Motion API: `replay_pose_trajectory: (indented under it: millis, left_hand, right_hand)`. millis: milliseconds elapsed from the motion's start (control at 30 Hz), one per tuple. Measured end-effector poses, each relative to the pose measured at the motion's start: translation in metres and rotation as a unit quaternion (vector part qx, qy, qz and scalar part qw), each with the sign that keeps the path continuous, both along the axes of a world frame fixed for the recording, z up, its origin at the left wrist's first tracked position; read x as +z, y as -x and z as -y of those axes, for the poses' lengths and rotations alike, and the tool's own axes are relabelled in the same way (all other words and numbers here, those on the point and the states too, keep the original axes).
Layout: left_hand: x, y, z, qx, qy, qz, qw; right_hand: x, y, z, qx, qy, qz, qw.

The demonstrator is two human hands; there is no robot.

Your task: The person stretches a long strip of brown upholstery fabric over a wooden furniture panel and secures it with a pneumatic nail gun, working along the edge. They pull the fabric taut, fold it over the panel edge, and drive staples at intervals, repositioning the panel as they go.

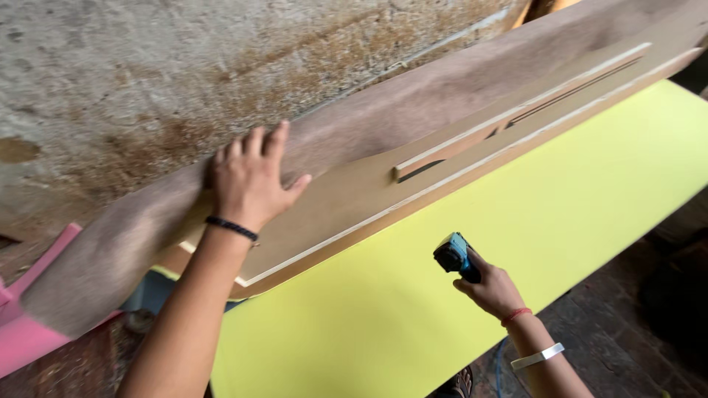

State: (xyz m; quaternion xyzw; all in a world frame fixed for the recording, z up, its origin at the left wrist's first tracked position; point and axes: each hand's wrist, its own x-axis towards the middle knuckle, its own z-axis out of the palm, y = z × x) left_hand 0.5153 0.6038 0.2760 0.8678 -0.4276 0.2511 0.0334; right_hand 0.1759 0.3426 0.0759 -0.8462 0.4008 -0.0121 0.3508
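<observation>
Yellow-green flat sheet [472, 243] spans the lower frame, its edges cut off right and bottom. Left hand [247, 180] lies open, fingers spread, palm flat on the long brown wooden board [413, 110] running diagonally above the sheet; a thinner tan plywood strip with a slot [472, 158] sits on that board. Right hand [495, 289] is closed around a small blue-and-black power tool [453, 254], hovering over the sheet; tool's nose is hidden, type unclear. Pink panel [29, 332] at far left, mostly cut off. Rough stained concrete wall [147, 74] behind.
</observation>
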Motion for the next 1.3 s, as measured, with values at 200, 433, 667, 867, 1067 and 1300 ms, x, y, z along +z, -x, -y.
replay_pose_trajectory:
  millis: [200,433,667,867,1067,1300]
  left_hand:
    - [0.003,0.011,0.019,0.092,0.085,0.035,0.992]
    - [0.009,0.025,0.160,0.141,0.051,-0.071,0.986]
    - [0.024,0.077,0.333,0.092,-0.033,-0.075,0.992]
    - [0.038,0.103,0.443,0.047,-0.099,-0.115,0.987]
    - [0.046,0.118,0.552,0.006,-0.130,-0.157,0.979]
    - [0.042,0.133,0.611,0.002,-0.130,-0.103,0.986]
  right_hand:
    - [-0.044,0.077,0.089,0.014,-0.020,-0.041,0.999]
    - [-0.024,0.145,0.181,0.046,-0.061,-0.075,0.994]
    - [-0.001,0.151,0.243,0.118,-0.061,-0.107,0.985]
    - [-0.011,0.122,0.283,0.176,-0.068,-0.112,0.976]
    - [-0.033,0.097,0.339,0.196,-0.065,-0.152,0.967]
    - [-0.060,0.085,0.412,0.135,-0.004,-0.149,0.980]
